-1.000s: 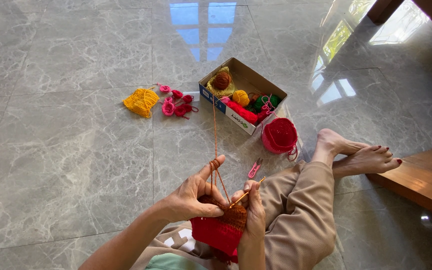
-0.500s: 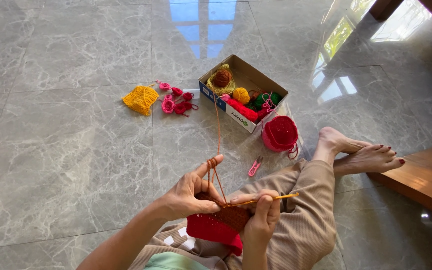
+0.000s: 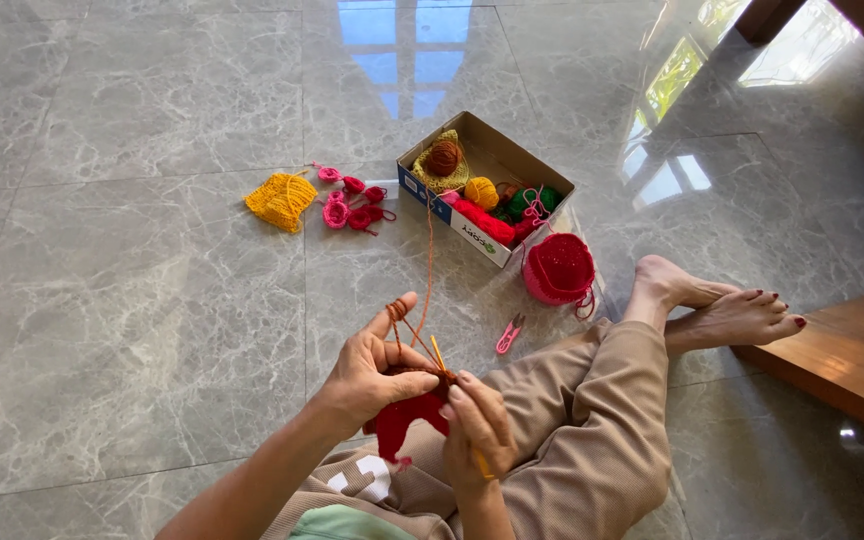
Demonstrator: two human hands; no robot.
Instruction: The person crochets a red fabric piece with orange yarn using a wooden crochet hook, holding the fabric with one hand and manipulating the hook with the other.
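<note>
While both grip, left hand (image 3: 367, 375) pinches red crochet piece (image 3: 402, 420), right hand (image 3: 477, 425) yellow hook (image 3: 438, 352).

The floor (image 3: 132, 330) is large grey marble-look tiles with pale veins and thin dark joints, polished to a gloss. A window's reflection (image 3: 402, 45) shows blue and white at the floor's far edge; another, brighter with green, lies toward the far right corner. A low wooden bench (image 3: 842, 365) stands at the right edge. Dark wood furniture (image 3: 772, 15) sits in that far corner.
</note>
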